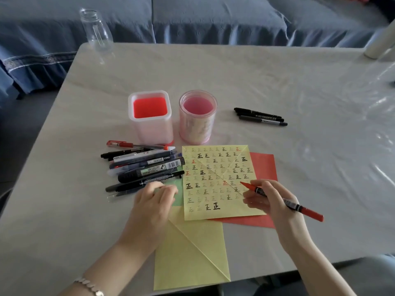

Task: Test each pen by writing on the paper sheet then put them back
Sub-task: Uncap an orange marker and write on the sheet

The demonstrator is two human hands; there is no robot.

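A yellow paper sheet (218, 201) covered with rows of small written marks lies in the middle of the table. My right hand (271, 201) grips a red marker (307, 211), its uncapped red tip just above the sheet's right side. My left hand (154, 195) rests with curled fingers on the sheet's left edge, next to a pile of several pens (145, 167). I cannot tell if it holds a cap. Behind stand a square holder (150, 120) with a red floor and a round pink holder (197, 118), both without pens. Three black markers (260, 117) lie at the right.
A red sheet (265, 165), a green one (178, 189) and a second yellow one (192, 257) lie under and beside the written sheet. A clear glass bottle (97, 30) stands at the table's far left corner. A blue-covered sofa (192, 18) runs behind the table.
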